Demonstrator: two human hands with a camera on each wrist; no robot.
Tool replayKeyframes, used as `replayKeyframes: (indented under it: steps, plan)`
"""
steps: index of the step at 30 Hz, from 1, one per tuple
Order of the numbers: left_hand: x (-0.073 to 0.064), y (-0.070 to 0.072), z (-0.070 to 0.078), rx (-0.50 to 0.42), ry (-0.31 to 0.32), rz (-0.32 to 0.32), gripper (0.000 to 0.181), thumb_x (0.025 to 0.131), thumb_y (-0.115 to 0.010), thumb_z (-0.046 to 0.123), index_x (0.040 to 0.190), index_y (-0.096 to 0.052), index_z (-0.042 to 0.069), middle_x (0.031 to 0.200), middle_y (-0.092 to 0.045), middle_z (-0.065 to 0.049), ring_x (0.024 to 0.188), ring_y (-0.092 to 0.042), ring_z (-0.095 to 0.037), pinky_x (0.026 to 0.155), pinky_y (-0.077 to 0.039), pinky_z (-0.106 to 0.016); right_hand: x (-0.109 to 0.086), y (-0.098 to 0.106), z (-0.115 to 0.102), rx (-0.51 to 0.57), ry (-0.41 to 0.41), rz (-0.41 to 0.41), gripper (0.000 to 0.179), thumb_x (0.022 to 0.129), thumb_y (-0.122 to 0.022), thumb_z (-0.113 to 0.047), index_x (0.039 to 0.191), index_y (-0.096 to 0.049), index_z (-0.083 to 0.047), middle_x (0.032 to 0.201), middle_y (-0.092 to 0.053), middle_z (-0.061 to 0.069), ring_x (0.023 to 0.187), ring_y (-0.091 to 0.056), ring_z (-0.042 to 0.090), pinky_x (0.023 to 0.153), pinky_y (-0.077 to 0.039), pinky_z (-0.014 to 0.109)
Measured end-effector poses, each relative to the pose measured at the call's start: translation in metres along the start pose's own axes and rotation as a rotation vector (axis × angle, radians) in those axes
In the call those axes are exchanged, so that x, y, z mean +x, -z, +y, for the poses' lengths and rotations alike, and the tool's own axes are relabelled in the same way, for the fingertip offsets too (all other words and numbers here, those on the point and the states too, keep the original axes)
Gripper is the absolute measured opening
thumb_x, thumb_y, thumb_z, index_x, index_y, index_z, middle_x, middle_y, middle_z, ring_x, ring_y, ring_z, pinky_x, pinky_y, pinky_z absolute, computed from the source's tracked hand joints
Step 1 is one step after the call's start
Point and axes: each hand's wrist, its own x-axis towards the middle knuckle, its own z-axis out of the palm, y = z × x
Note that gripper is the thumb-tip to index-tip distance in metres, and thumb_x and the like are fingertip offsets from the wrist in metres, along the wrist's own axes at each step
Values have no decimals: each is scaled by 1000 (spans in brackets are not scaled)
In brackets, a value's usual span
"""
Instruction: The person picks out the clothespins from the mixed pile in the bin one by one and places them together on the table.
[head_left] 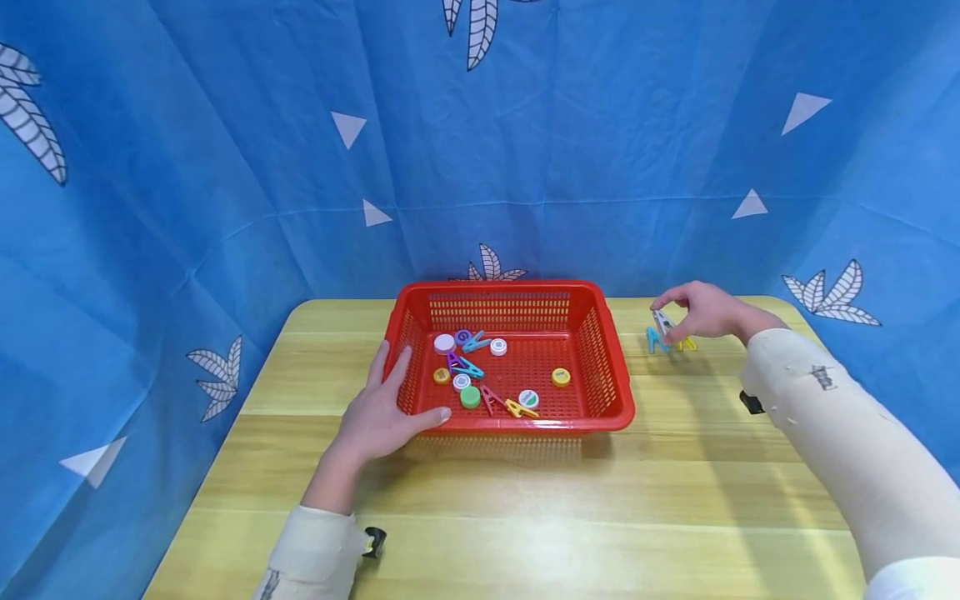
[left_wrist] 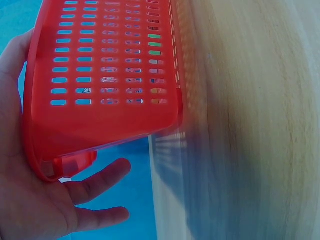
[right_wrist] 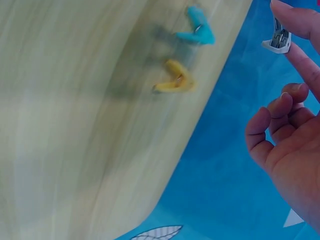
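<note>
Right hand: We see it over the far right part of the bench. Its grip pinches a white clip, which looks lifted off the wood.
Left hand: It rests on the near left corner of the red basket. The fingers are spread and straight, with the thumb over the near rim, so this grip is loose. We think it keeps the red basket steady.
Clips on the bench: We count two, a blue clip and a yellow clip. They lie far right, near the right hand, and nobody holds them.
In the red basket: We find five clips and eight caps in a jumble, mostly on the left.
Done: As we judge it, the white clip is picked up.
Left: The white clip is not set down yet, and two more clips lie untouched outside the red basket.
</note>
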Motion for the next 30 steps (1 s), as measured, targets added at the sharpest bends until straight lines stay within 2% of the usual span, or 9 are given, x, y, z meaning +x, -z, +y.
replayKeyframes:
  steps: [7,16,30]
  plan:
    - [-1,0,-1,9,-5,4,124,67,-81,65,162,-14,22,165,-1,-6,138,-31,-37,83,-56,-54,-6,-4,20,32,-41,9,52,81,-84,-20,128,-66,-6,123,-52,23,106,-43,41,81,-45,52]
    - [1,-1,-2,23,-17,5,123,68,-79,68,162,-14,22,165,0,-6,136,-33,-38,83,-56,-54,-13,-2,41,41,-72,20,59,80,-84,-21,132,-62,-3,136,-45,33,119,-42,51,91,-41,67]
    - [0,-1,0,43,-18,6,122,70,-78,68,162,-14,21,166,1,-7,136,-33,-39,85,-55,-55,-17,3,64,7,-141,17,65,81,-83,-28,135,-58,-1,136,-42,37,118,-40,53,90,-40,69]
